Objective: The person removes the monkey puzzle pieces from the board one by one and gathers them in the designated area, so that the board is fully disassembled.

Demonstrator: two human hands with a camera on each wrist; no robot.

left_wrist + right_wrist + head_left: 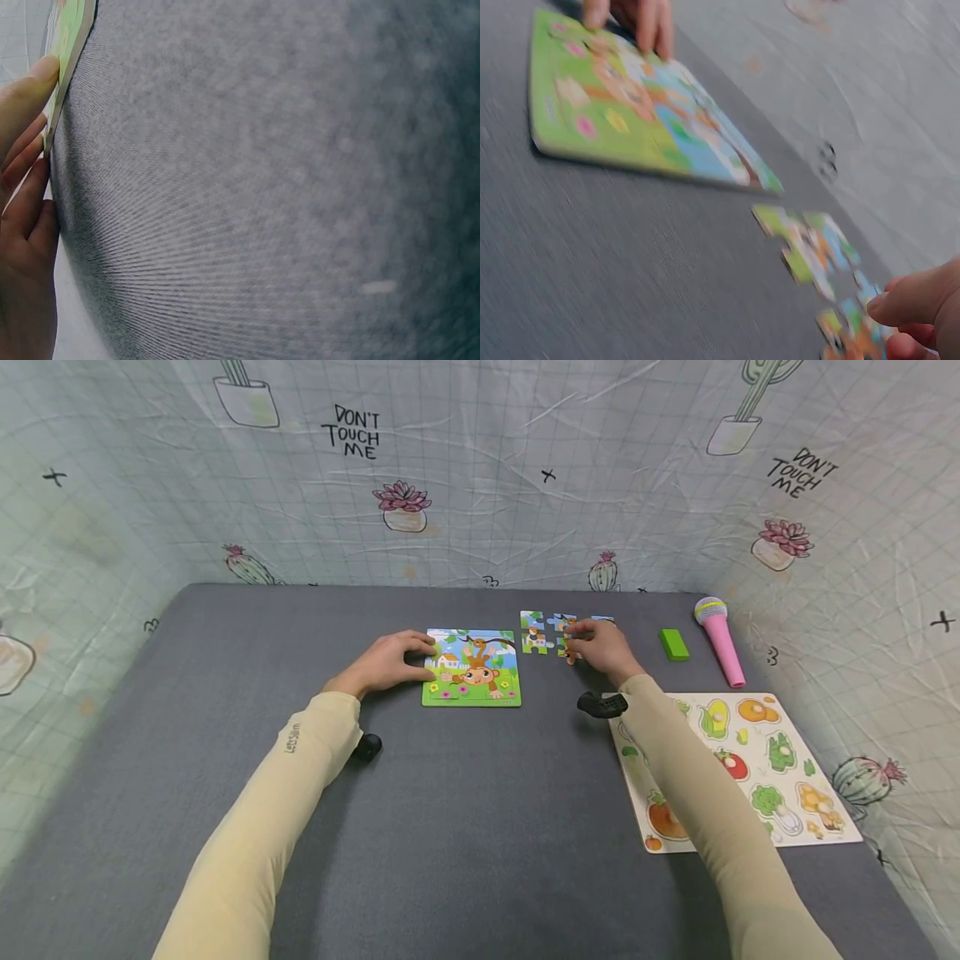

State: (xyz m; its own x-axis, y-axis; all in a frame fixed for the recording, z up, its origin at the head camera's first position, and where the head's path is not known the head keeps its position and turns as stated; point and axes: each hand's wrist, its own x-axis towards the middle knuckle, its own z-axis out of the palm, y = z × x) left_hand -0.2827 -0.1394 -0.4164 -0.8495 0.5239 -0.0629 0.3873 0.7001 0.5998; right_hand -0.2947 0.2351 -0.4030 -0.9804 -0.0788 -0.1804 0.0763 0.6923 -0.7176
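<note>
Loose jigsaw pieces: just right of the monkey jigsaw, level with its far half, a narrow strip of table between them; the leftmost column has its long axis running near to far
Right hand: over the right part of the loose jigsaw pieces and much the nearer hand to them, thumb and forefinger narrow above one; cannot tell whether it is pinched
Left hand: at the left edge of the monkey jigsaw, thumb and fingers spread wide and touching that edge, thumb on the near side
Line from right fingertips: monkey jigsaw to the left and slightly nearer
Jigsaw shape: flat, almost square board with rounded corners, printed with an upside-down monkey, a house and flowers
Piece shape: thin, with rounded knobs and sockets, printed in blue, green and orange-brown
Far right: smooth green block, oblong; beside it a pink toy microphone with a rounded pale head
Near right: cream vegetable board, partly hidden by the right forearm
Table: dark grey covering, finely ribbed in the left wrist view
Backdrop: creased cloth with cactus prints
</note>
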